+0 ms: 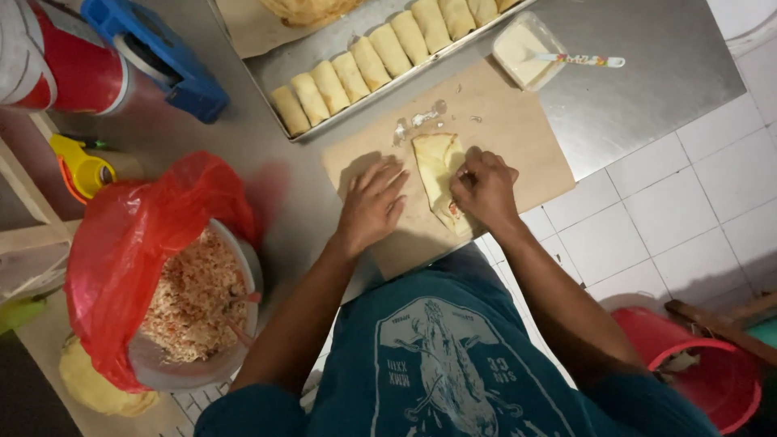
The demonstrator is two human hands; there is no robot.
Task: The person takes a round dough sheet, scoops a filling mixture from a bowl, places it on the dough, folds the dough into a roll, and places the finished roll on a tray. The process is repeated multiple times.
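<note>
A pale spring-roll wrapper (437,166) with filling lies partly folded on a brown paper sheet (518,133) on the steel table. My right hand (484,188) presses on the wrapper's right side, fingers curled over the fold. My left hand (374,202) rests flat on the paper just left of the wrapper, fingers spread, holding nothing. A metal tray (275,69) behind the paper holds a row of several finished rolls (368,61).
A bowl of shredded filling (194,299) lined with a red plastic bag (121,243) stands at the left. A small tub of white paste (524,50) with a spoon (587,60) sits beside the tray. A red bucket (712,372) is on the tiled floor.
</note>
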